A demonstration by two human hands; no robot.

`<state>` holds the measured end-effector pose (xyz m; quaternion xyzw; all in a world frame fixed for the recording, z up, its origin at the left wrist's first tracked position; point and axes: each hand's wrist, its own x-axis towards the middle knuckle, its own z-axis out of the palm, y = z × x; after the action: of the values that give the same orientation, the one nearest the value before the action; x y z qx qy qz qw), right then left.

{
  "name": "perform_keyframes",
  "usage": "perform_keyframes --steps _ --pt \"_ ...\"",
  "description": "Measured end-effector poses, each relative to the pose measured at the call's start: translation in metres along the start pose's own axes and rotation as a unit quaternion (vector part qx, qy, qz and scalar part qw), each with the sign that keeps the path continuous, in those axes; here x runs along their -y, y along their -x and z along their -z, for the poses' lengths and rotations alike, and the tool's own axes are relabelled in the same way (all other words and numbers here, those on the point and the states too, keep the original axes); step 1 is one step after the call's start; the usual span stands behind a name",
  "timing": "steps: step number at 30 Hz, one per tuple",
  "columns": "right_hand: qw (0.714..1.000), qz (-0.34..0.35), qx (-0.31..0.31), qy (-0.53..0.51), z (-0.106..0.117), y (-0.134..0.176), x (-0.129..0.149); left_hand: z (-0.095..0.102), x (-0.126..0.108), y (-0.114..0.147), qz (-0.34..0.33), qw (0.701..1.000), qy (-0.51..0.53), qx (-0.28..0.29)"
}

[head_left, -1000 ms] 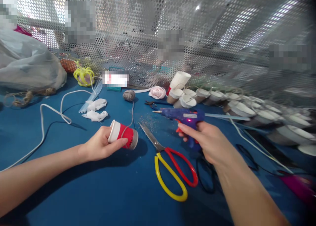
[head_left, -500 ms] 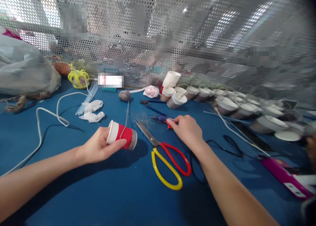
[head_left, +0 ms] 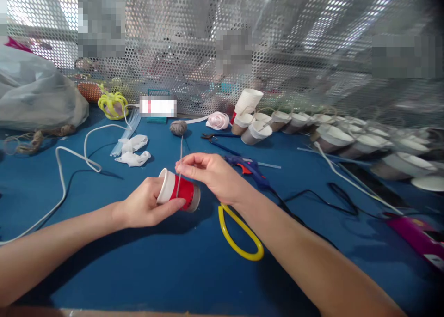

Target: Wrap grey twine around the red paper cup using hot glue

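Observation:
My left hand [head_left: 144, 206] holds a red and white paper cup [head_left: 183, 191] tilted on its side, fingers inside the mouth and thumb pressed on the outer wall. Grey yarn [head_left: 179, 182] crosses the red band, and the cup's base end is covered in grey. From the cup the strand runs back to a small ball of yarn [head_left: 178, 128]. My right hand [head_left: 211, 173] pinches this strand just above the cup between thumb and fingers. Beneath my right forearm lie scissors, of which only the yellow handle [head_left: 239, 236] shows clearly. Behind that hand rests a blue glue gun [head_left: 255, 171].
Pliers [head_left: 222, 139] lie beyond my right hand. Several grey-wrapped cups [head_left: 333, 137] with string handles stand at the back right, near a purple device [head_left: 416, 236]. White tissue [head_left: 133, 150], a white cable [head_left: 60, 173] and a plastic bag [head_left: 41, 90] are at left. A perforated metal screen [head_left: 194, 49] rises behind.
My right hand has left the glue gun and moved left to the cup, where it now pinches the yarn. The left hand still holds the cup. The view has shifted slightly.

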<state>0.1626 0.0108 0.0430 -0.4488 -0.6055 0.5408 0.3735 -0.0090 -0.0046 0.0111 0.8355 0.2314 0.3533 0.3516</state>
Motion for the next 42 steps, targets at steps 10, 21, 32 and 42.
perform_keyframes --steps 10,21,32,42 --pt "0.987 0.119 -0.097 0.036 0.021 0.013 0.013 -0.001 0.003 -0.007 0.345 0.869 0.348 -0.062" --pt "0.963 0.107 -0.12 0.218 0.024 0.009 0.008 -0.002 -0.004 -0.004 0.333 0.883 0.33 -0.037" --pt "0.956 0.071 -0.102 0.264 0.02 0.006 0.004 -0.001 -0.013 0.0 0.222 0.944 0.245 -0.014" --pt "0.96 0.026 -0.066 0.271 0.013 0.006 -0.001 0.002 -0.01 0.004 0.098 0.985 0.14 0.008"
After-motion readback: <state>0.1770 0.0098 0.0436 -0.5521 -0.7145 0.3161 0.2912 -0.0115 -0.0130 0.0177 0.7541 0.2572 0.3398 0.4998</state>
